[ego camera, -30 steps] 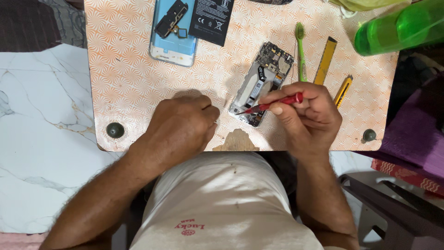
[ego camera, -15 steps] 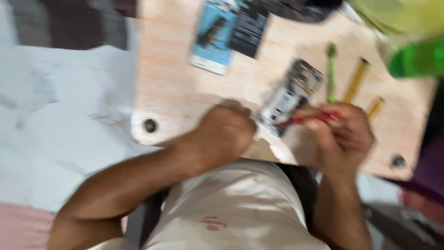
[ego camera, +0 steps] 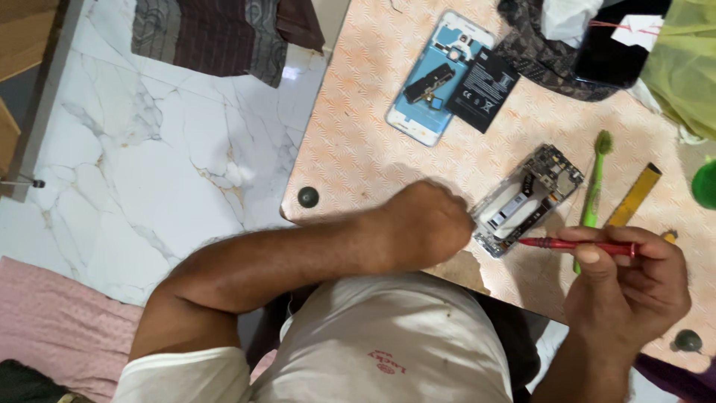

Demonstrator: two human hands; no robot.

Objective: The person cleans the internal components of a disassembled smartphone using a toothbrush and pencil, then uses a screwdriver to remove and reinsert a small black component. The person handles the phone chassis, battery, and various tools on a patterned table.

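Patterned tabletop [ego camera: 358, 142] (peach) over marble floor [ego camera: 149, 149]

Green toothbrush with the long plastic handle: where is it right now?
In the head view the green toothbrush lies right of the opened phone frame, left of the yellow ruler, its lower end behind the right hand.

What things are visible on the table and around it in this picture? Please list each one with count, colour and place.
opened phone frame: one, silver and dark, table centre, at the left hand
red screwdriver: one, in the right hand, tip at the frame
green toothbrush: one, right of the frame
yellow ruler: one, right of the toothbrush
blue phone back: one, table top
black battery: one, beside the blue back
table: one, orange patterned
marble floor: white, left
left hand: fist at the frame's lower end
right hand: gripping the screwdriver
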